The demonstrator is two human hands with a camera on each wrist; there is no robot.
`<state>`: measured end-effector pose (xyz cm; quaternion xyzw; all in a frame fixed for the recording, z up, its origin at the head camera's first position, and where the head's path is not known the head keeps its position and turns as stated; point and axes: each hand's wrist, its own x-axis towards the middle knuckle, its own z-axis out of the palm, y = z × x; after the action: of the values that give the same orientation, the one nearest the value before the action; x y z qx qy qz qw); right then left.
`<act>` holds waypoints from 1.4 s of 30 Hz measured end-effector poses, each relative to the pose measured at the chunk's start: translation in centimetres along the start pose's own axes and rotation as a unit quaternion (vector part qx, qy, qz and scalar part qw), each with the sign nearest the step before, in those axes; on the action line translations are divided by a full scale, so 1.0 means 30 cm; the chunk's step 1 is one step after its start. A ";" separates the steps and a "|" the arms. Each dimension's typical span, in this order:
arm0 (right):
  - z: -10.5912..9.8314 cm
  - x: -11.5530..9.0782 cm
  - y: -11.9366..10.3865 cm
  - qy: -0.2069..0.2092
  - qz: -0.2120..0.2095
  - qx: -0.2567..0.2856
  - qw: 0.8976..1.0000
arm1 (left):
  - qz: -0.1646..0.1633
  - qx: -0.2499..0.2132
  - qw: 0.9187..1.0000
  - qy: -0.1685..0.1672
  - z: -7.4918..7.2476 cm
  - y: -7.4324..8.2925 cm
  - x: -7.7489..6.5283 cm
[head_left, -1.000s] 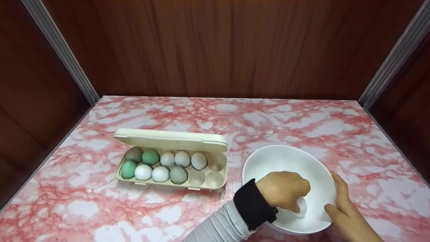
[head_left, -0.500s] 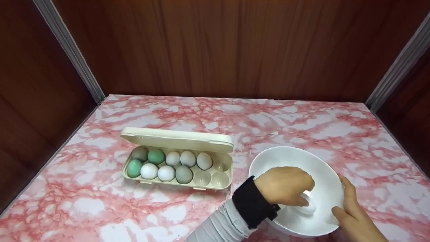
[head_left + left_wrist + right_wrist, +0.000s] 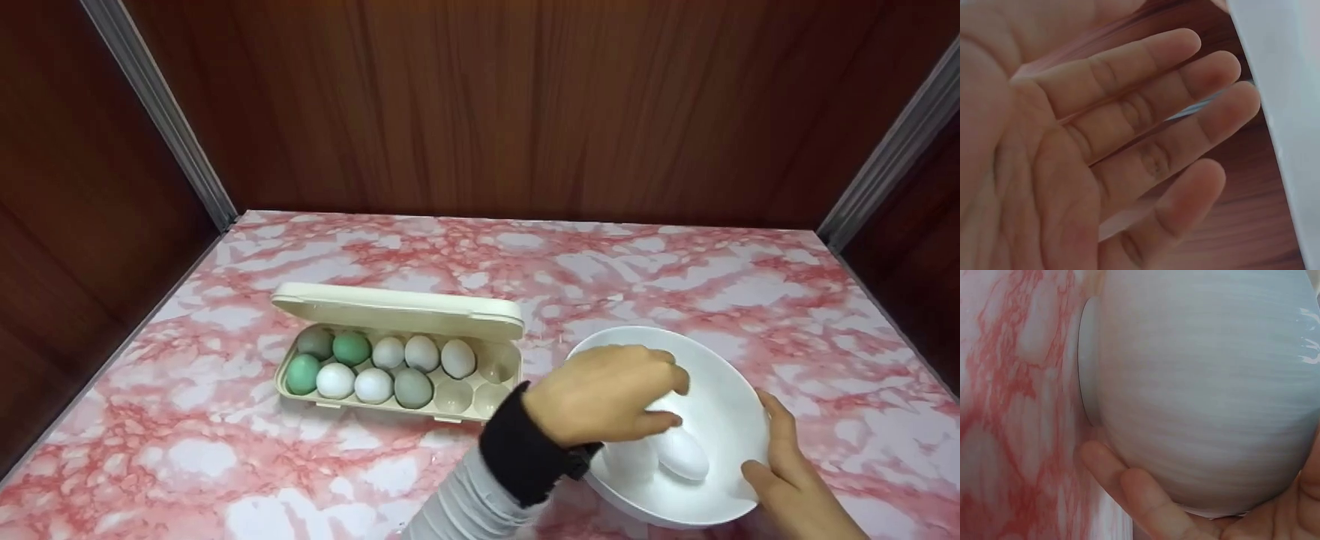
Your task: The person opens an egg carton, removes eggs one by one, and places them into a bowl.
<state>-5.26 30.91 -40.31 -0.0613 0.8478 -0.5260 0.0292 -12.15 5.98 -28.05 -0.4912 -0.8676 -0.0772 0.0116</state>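
Note:
A white bowl (image 3: 724, 397) stands tilted at the right of the head view. My right hand (image 3: 791, 472) grips its right side, thumb over the rim and fingers on the outer wall; in the right wrist view those fingers (image 3: 1148, 498) curl under the bowl's wall. Over the bowl hovers my left hand (image 3: 611, 394), with a black band at the wrist. Its fingers (image 3: 1174, 93) are spread and hold nothing in the left wrist view. Inside the bowl, below the left fingertips, lies a white egg (image 3: 684, 455). A second pale rounded shape (image 3: 628, 459) beside it is partly hidden by the left hand.
Left of the bowl sits a cream egg carton (image 3: 397, 304) with its lid propped up. It holds green eggs (image 3: 351, 348), white eggs (image 3: 373, 385) and greyish eggs (image 3: 413, 388), with vacant cups at its right end. Wooden panels (image 3: 480, 112) enclose the marbled table (image 3: 187, 457).
My left hand has let go of the white egg, which now rests in the bowl. The hand has risen and drawn back to the left. My right hand keeps its grip on the bowl.

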 end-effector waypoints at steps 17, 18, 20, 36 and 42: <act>0.003 -0.002 0.009 -0.009 0.019 -0.013 1.000 | -0.022 -0.022 0.999 0.042 -0.035 -0.118 -0.136; 0.002 -0.002 0.006 -0.010 0.022 -0.012 1.000 | -0.027 -0.023 0.998 0.044 -0.033 -0.127 -0.146; -0.003 -0.004 0.000 -0.011 0.029 -0.012 0.999 | -0.035 -0.027 0.998 0.049 -0.027 -0.143 -0.165; -0.010 -0.002 -0.025 -0.021 0.049 -0.036 0.998 | -0.132 -0.066 0.988 0.049 0.024 -0.274 -0.280; -0.011 -0.002 -0.019 -0.015 0.037 -0.052 0.998 | -0.195 -0.063 0.978 0.039 0.043 -0.318 -0.299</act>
<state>-5.19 30.96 -39.65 -0.0389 0.8750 -0.4791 0.0581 -15.57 -6.29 -31.35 -0.3086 -0.9391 -0.1512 -0.0012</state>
